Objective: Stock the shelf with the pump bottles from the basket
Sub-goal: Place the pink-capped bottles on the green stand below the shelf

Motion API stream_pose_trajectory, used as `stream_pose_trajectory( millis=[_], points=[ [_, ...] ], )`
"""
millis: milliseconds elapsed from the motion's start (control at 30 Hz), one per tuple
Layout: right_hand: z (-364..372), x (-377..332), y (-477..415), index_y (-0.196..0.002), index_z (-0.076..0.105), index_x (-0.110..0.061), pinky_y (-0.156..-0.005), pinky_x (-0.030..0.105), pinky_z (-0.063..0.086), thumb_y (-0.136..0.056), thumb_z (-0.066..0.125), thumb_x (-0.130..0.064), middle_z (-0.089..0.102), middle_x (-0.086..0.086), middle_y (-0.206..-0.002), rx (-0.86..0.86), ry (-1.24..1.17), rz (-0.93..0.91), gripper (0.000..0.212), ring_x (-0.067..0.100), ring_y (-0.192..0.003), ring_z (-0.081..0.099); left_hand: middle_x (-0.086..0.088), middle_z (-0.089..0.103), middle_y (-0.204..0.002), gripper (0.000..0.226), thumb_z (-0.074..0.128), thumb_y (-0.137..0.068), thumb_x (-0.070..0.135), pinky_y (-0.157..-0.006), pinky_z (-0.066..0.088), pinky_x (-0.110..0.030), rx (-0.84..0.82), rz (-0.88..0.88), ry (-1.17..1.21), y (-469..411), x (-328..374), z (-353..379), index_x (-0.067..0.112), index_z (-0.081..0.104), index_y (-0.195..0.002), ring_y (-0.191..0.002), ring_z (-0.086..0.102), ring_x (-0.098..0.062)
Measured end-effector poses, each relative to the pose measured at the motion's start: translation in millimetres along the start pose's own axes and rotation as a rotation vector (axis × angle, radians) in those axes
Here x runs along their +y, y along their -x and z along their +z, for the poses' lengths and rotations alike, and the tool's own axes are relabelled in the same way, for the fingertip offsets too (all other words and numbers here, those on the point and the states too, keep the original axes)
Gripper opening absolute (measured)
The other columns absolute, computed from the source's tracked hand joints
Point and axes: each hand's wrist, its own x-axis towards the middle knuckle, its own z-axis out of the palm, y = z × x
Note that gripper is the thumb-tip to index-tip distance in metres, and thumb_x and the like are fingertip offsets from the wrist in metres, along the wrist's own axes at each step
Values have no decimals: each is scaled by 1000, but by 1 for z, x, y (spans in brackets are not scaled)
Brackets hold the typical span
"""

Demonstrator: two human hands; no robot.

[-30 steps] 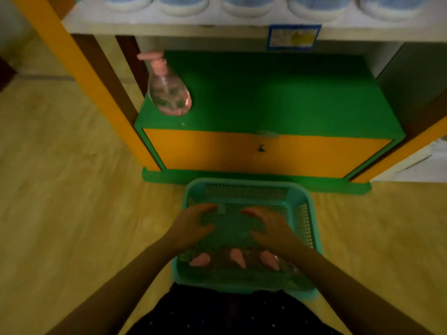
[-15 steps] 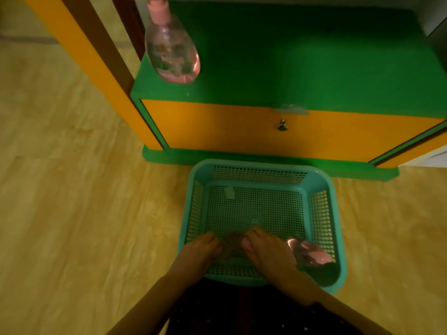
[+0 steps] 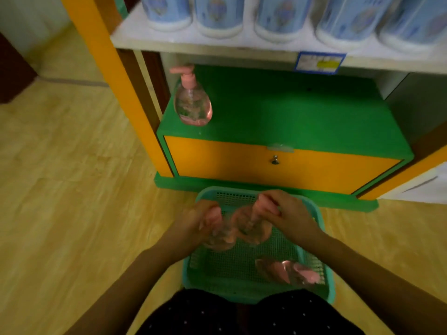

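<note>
**Over the basket: a bottle in each hand**

Low in the middle of the frame, both hands hang above the teal mesh basket [image 3: 321, 228] on the wooden floor [image 3: 72, 189]. The left hand [image 3: 196, 223] has its fingers curled shut round the pink pump top of one clear pump bottle [image 3: 219, 238]; the right hand [image 3: 285, 213] pinches the pump of a second bottle [image 3: 250, 228] the same way. The two bottles dangle side by side, touching or nearly so; motion blur hides which. A third bottle [image 3: 285, 272] lies on its side in the basket's lower right corner. On the green shelf [image 3: 302, 112], at its left edge, one bottle [image 3: 192, 102] stands upright. Blue-labelled containers [image 3: 217, 13] line the white shelf [image 3: 242, 47] along the top of the frame.
</note>
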Motion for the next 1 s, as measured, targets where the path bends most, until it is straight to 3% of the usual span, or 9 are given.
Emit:
stream_pose_trajectory(
  millis=[100,167,233,367,500,667,733,833,1000],
  points=[
    [-40,-31,-7,-113,57,-17,-78,25,49,-84,60,-31,62,-4,-101,73,-17,-77,32,13,-94,60,7,59,-109,37,62,-81,20,-75,43,-8,128,61,27,-7,35,-42,18,55,-117,-99,57,-8],
    [-64,-50,-10,-116,56,-16,-75,13,45,-84,60,-28,60,-7,-100,118,-31,-111,34,9,-93,58,3,62,-111,40,59,-77,26,-81,47,-21,193,110,42,-9,58,-68,18,55,-117,-100,58,-10],
    [-85,-68,-14,-115,56,-16,-73,9,43,-83,62,-25,59,-10,-98,175,-39,-146,34,8,-92,58,2,63,-110,42,56,-76,31,-84,49,-27,264,129,66,-8,82,-94,18,56,-116,-100,59,-9],
    [-116,-95,-25,-112,59,-13,-74,19,40,-79,68,-19,61,-6,-98,295,-8,-212,34,16,-94,60,7,65,-104,39,56,-76,32,-86,49,-17,406,212,81,-15,125,-135,19,59,-112,-94,60,4],
    [-130,-117,-44,-110,59,-15,-75,27,42,-81,66,-22,65,-1,-100,335,58,-289,30,18,-93,61,0,66,-108,41,55,-74,35,-92,51,-43,490,213,112,-29,152,-160,18,60,-112,-102,62,-15],
    [-117,-121,-81,-114,57,-14,-74,18,37,-86,60,-21,64,4,-110,347,116,-271,30,11,-92,54,-1,65,-105,29,61,-83,24,-91,51,-42,585,180,104,-42,149,-167,17,60,-110,-98,60,-15],
    [-109,-119,-96,-114,57,-13,-76,17,37,-86,59,-19,63,4,-110,368,127,-241,28,10,-92,52,-1,65,-110,29,61,-85,19,-93,50,-40,598,140,100,-45,140,-164,17,59,-114,-101,59,-15],
    [-95,-111,-119,-112,58,-12,-84,29,46,-86,59,-15,63,7,-109,406,121,-220,26,19,-97,58,1,65,-111,29,59,-85,18,-92,51,-40,586,91,94,-49,123,-160,19,58,-114,-102,59,-14],
    [-75,-105,-153,-105,58,-8,-85,33,49,-87,54,-10,63,10,-107,393,203,-201,18,24,-98,60,0,65,-100,19,55,-87,17,-81,51,-42,552,57,8,-58,104,-157,13,59,-106,-88,59,-14]
  ],
)
